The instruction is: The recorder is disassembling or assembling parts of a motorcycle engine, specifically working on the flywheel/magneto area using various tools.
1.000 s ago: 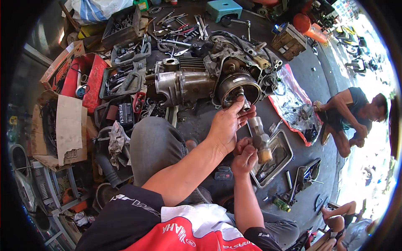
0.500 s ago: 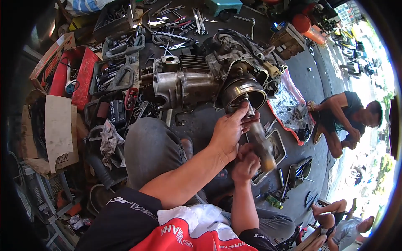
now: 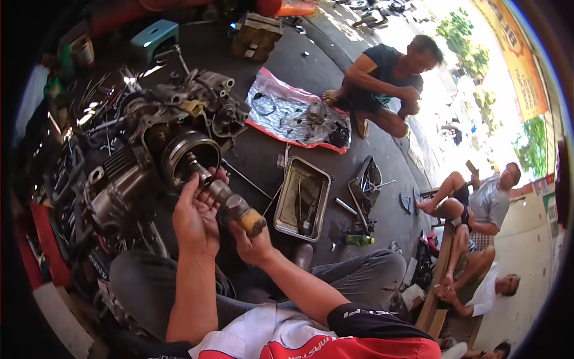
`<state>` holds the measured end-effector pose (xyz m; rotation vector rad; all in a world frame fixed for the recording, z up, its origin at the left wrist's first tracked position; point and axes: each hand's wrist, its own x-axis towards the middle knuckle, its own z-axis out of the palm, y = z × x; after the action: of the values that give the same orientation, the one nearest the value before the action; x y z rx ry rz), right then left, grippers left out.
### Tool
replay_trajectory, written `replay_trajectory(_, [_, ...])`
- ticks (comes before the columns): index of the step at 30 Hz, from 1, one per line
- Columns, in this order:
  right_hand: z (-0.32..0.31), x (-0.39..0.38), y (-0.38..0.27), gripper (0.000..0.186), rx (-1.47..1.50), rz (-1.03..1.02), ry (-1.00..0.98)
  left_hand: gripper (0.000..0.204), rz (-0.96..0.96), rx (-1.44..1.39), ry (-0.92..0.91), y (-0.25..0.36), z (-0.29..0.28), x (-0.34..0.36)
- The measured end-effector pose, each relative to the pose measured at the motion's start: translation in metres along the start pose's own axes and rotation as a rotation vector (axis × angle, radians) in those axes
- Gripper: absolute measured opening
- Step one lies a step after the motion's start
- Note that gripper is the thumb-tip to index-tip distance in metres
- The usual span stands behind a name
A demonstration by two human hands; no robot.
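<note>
My left hand (image 3: 197, 223) is closed around a metal fitting (image 3: 201, 172) at the center of the round drum (image 3: 179, 155) on the partly opened engine (image 3: 119, 197), its fingertips at the fitting. Just below and right of that, my right hand (image 3: 255, 244) grips a hammer with a steel head and a yellowish end (image 3: 250, 220); the head is beside the fingers of my left hand, and its handle is mostly hidden by my fist.
A metal pan (image 3: 323, 202), a plastic sheet (image 3: 276, 104) with parts, a wooden crate (image 3: 257, 37) and a blue stool (image 3: 154, 42) surround the engine. A squatting person (image 3: 378, 78) works at the upper right; other people (image 3: 487, 197) sit on a wooden bench (image 3: 438, 275) at the right.
My view has swung to the right, so the engine and both hands appear further left and more people show. The hammer has shifted up against my left hand's side.
</note>
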<state>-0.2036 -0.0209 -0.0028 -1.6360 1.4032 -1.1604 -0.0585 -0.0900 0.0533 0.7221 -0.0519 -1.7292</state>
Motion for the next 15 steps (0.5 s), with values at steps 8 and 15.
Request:
replay_trajectory(8, [-0.002,0.0,-0.025,0.011,0.087,-0.051,-0.003,0.03,0.094,0.027,0.045,-0.005,0.002,-0.002])
replay_trajectory(15, [0.007,0.008,-0.026,0.018,0.056,-0.072,-0.016,0.036,0.043,0.011,0.067,-0.008,-0.001,0.002])
